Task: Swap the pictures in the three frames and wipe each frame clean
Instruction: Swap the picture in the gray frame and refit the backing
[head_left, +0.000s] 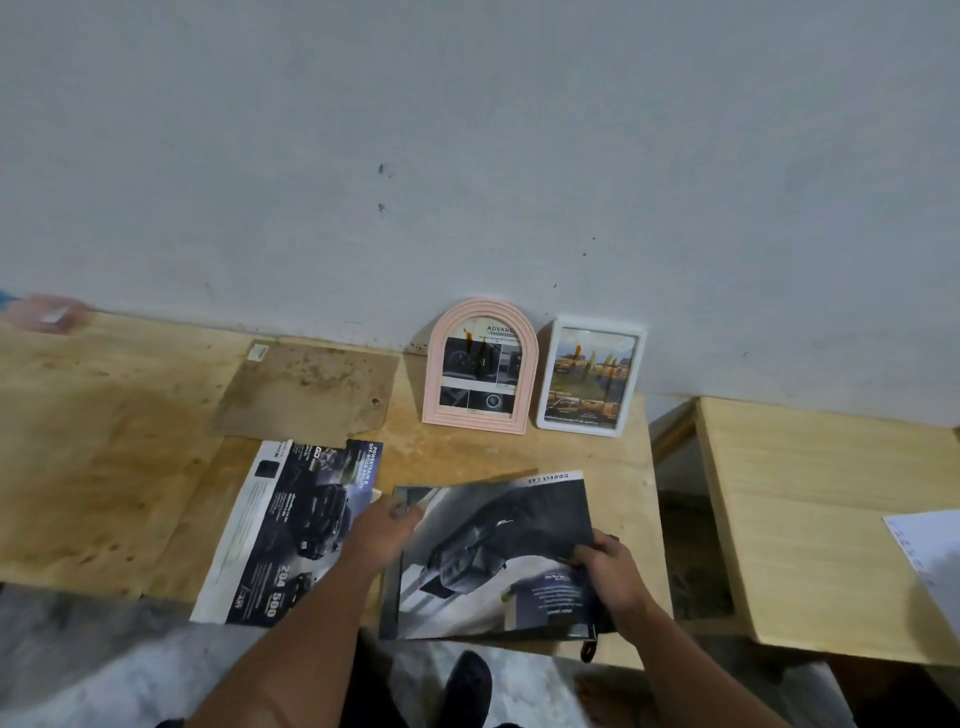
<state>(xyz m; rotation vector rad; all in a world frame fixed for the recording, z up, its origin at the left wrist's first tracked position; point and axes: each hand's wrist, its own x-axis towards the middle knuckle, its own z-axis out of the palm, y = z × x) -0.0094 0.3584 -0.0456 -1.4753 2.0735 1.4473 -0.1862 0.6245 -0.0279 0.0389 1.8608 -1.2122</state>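
Both hands grip car brochure (498, 551) on table (618, 467): left hand (387, 527) at top-left corner, right hand (608, 564) w/ fingers curled on right edge.

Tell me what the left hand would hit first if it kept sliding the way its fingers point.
Probably the pink arched frame; the left hand points up-right across bare table toward it, though depth is uncertain.

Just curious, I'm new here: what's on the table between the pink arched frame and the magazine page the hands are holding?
Nothing: in the head view, bare wooden table separates the pink arched frame from the magazine page.
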